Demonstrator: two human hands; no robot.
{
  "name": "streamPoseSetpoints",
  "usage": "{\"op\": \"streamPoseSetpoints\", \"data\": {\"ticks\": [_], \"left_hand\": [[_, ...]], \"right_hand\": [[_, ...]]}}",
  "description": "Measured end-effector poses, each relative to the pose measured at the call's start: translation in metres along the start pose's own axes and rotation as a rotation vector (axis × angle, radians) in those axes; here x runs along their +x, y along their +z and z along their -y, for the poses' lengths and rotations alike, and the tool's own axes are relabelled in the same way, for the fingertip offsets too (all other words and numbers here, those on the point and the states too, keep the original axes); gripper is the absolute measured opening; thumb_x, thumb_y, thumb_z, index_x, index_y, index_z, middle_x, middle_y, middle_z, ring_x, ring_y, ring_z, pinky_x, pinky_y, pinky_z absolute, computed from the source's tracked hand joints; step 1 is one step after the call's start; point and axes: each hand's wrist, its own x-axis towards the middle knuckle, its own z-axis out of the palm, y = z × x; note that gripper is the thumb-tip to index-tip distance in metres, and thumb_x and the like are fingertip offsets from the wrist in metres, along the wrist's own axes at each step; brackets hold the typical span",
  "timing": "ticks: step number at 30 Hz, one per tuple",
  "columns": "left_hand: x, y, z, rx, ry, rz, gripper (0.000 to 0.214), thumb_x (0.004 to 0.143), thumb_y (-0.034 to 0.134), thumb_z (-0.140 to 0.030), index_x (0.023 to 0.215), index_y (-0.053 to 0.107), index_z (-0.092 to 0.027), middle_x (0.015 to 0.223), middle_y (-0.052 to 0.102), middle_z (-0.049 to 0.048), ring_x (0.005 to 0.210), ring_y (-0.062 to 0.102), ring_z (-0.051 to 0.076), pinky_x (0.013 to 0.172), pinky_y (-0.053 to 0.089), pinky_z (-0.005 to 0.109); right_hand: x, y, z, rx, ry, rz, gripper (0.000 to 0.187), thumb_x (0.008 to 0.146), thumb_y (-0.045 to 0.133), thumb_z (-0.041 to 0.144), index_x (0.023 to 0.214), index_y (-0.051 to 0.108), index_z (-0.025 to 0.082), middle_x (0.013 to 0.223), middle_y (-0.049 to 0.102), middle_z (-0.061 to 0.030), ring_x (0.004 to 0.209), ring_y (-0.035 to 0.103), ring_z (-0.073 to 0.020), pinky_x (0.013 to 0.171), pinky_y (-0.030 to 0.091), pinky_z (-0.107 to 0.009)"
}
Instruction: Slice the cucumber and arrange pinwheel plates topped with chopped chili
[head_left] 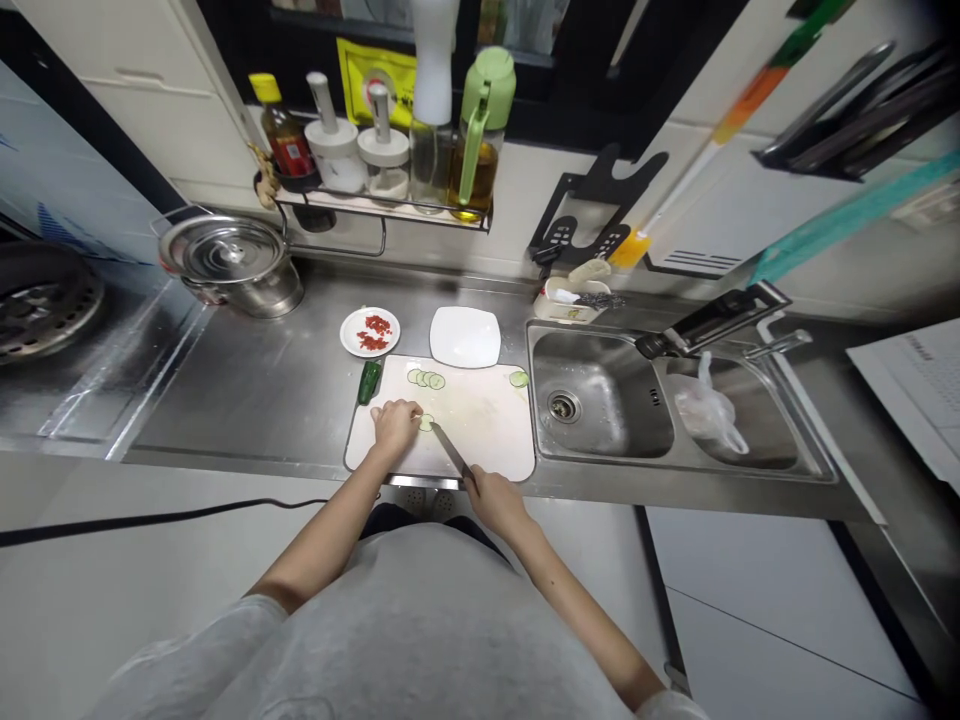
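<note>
A white cutting board (480, 425) lies on the steel counter in front of me. My right hand (499, 503) is wrapped round the handle of a kitchen knife (452, 453), its blade pointing up and left, the tip at a pale green cucumber slice (426, 423). At the other side of that slice, my left hand (396, 427) is closed, its fingertips pinching the edge. Farther up the board lies an overlapping row of several cucumber slices (426, 379). A cucumber end piece (519, 379) rests at the board's upper right corner. The dark green cucumber chunk (369, 382) sits at the upper left edge.
Behind the board stand a small plate (349, 340) with chopped red bits and a white square plate (465, 337). A double sink (600, 390) is on the right, with a plastic bag (709, 410) in it. A lidded steel pot (262, 285) stands left, below a bottle rack (390, 207).
</note>
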Motion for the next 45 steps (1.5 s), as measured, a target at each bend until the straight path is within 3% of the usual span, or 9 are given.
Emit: {"op": "streamPoseSetpoints", "data": {"ticks": [19, 45], "left_hand": [[0.0, -0.001, 0.0, 0.0, -0.01, 0.028, 0.02, 0.08, 0.052, -0.021, 0.09, 0.069, -0.027, 0.105, 0.067, 0.0052, 0.107, 0.051, 0.027, 0.089, 0.027, 0.043], [0.0, -0.001, 0.0, -0.005, -0.008, 0.039, 0.02, 0.082, 0.052, -0.022, 0.092, 0.068, -0.028, 0.107, 0.067, 0.0052, 0.108, 0.049, 0.028, 0.09, 0.027, 0.043]], "right_hand": [[0.009, 0.003, 0.017, 0.016, 0.053, 0.102, 0.028, 0.094, 0.035, 0.02, 0.112, 0.055, 0.014, 0.1, 0.069, -0.0165, 0.097, 0.064, -0.0253, 0.072, 0.041, -0.03], [0.027, -0.01, 0.032, -0.014, 0.071, 0.107, 0.027, 0.092, 0.039, 0.016, 0.112, 0.056, 0.014, 0.097, 0.068, -0.016, 0.097, 0.065, -0.0255, 0.071, 0.044, -0.03]]}}
